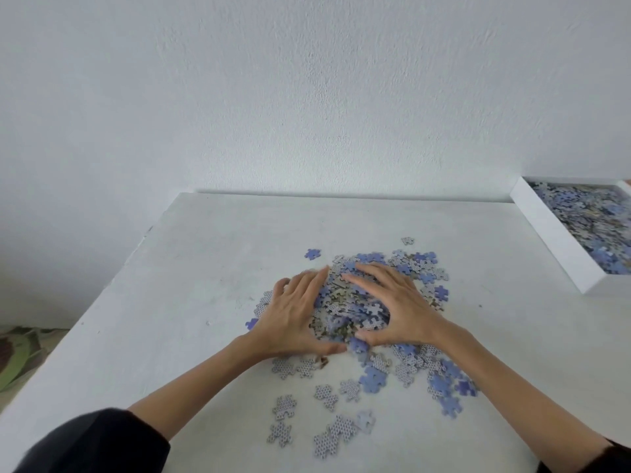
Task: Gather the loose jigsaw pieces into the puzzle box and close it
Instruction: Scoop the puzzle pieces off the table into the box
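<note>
A heap of loose jigsaw pieces [415, 268], blue fronts and grey patterned backs, lies in the middle of the white table [191, 268]. My left hand [293, 315] rests flat on the heap's left side, fingers spread. On the heap's right side my right hand [396, 305] cups the pieces, fingers apart, thumb low. Both hands press against the mound between them, and neither has lifted anything. More pieces [327, 397] are scattered nearer to me. The white puzzle box [553, 240] sits open at the far right, partly filled with pieces and cut off by the frame edge.
A single blue piece [312, 254] and a grey one [407, 240] lie apart behind the heap. The table stands against a white wall [307, 97]. Its left edge drops off toward a patterned cloth [17, 356] on the floor.
</note>
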The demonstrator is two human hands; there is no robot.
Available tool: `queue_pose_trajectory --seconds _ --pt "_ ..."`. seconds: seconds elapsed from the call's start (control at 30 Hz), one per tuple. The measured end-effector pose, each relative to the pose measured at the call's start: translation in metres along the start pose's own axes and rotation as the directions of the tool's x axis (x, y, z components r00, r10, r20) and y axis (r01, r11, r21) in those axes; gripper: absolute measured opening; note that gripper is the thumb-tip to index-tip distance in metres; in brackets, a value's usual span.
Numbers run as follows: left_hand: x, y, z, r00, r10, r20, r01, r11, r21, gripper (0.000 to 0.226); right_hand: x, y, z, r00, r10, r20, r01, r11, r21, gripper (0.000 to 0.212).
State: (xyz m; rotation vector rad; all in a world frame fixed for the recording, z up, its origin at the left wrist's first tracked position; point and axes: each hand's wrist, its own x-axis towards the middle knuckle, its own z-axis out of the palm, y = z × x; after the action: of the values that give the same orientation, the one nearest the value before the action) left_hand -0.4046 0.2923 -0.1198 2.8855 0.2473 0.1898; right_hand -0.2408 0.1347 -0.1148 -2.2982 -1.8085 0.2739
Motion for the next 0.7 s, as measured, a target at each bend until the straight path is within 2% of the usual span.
queue_pose_trajectory --seconds 0.07,0.13,0.27,0.37,0.5,0.6,0.7 --pt "0.002 -0.003 0.001 0.998 -0.003 -0.060 0.003 1.000 -0.003 0.114 -0.001 0.000 0.001 0.997 -0.013 -0.081 0.015 1.000 0.017 0.095" --pt "0.002 -0.006 0.002 0.993 0.012 -0.115 -0.014 1.000 -0.018 0.100 0.000 -0.002 0.001 0.989 -0.012 -0.148 0.021 0.998 0.057 0.075" --pt "0.002 -0.005 0.001 0.982 0.066 -0.179 -0.085 0.992 -0.098 0.053 0.004 -0.003 0.006 0.951 -0.041 -0.306 0.074 0.993 0.097 0.043" --pt "0.001 -0.003 -0.002 0.966 0.108 -0.237 -0.145 0.979 -0.146 0.026 0.004 -0.004 0.004 0.956 -0.032 -0.290 0.078 0.986 0.148 0.036" --pt "0.001 -0.002 -0.001 0.961 0.142 -0.236 -0.185 0.967 -0.175 0.013 0.005 -0.004 0.004 0.935 -0.009 -0.354 0.097 0.967 0.234 0.027" --pt "0.000 -0.002 -0.005 0.977 0.061 -0.204 -0.129 0.934 -0.334 0.015 0.007 -0.003 -0.003 0.941 0.079 -0.330 0.071 0.905 0.419 0.021" --pt "0.002 -0.004 -0.008 0.981 0.011 -0.194 -0.097 0.893 -0.440 0.011 0.010 0.001 -0.010 0.953 0.089 -0.291 0.082 0.847 0.525 0.027"
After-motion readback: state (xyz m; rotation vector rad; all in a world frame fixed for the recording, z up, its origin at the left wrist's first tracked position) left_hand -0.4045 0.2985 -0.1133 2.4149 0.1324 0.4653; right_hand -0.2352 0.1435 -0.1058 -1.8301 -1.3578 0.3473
